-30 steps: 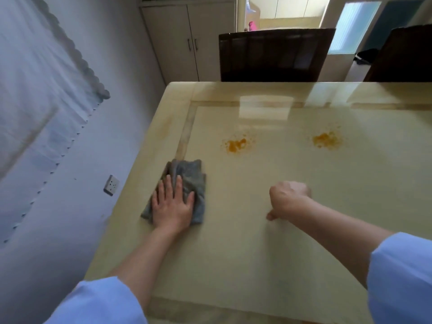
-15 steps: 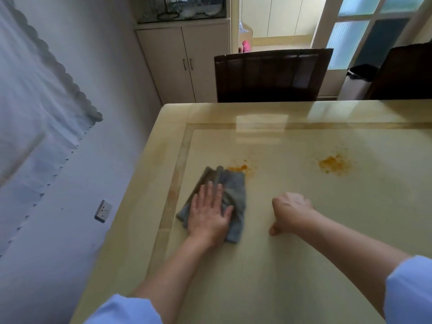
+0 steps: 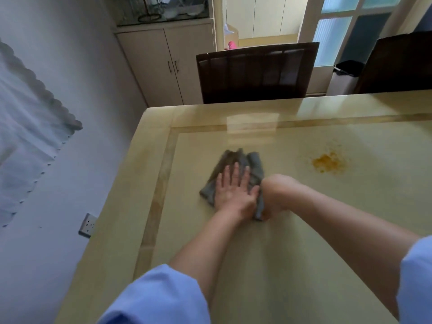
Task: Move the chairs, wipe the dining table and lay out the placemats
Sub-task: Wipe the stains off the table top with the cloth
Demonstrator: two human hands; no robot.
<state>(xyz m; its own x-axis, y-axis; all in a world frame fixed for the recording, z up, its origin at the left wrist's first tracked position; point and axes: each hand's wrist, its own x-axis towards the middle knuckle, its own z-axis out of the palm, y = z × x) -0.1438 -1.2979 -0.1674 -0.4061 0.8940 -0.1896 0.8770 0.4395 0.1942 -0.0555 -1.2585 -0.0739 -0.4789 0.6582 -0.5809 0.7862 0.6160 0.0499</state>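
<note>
one grey cloth (image 3: 254, 166), bunched, lies on the desk (image 3: 304, 265) left of centre, inside the darker inlay band and well short of the far edge. the frame is slightly blurred here.

handling (judgement): soft, light, limp, with no stiffness of its own. it rucks rather than slides as one piece, and the far edge is already pushed up into ridges. the glossy desk top should let it glide. best worked with flat pressure on its middle; to lift it, pinch a ridge or the near right corner.

orientation: the long axis runs roughly near to far, leaning a little to the right at the far end. the ridges point away from the person, and one corner trails near-left.

left hand (image 3: 233, 194): released, fingers straight and together, pointing far, palm pressing flat on the near half of the cloth.
right hand (image 3: 274, 195): clenched into a fist on the desk, knuckles against the cloth's right edge. no cloth is visibly taken into the fist.

an orange stain (image 3: 328, 163) sits to the right of the cloth, apart from it and not yet reached. step in hand, as i judge it: wiping. no placemats are in view.

further out, a dark chair (image 3: 254, 73) stands at the far edge of the desk and a second chair (image 3: 397, 64) at far right. a cabinet (image 3: 163, 66) is far left and a wall socket (image 3: 87, 225) is on the left wall.
</note>
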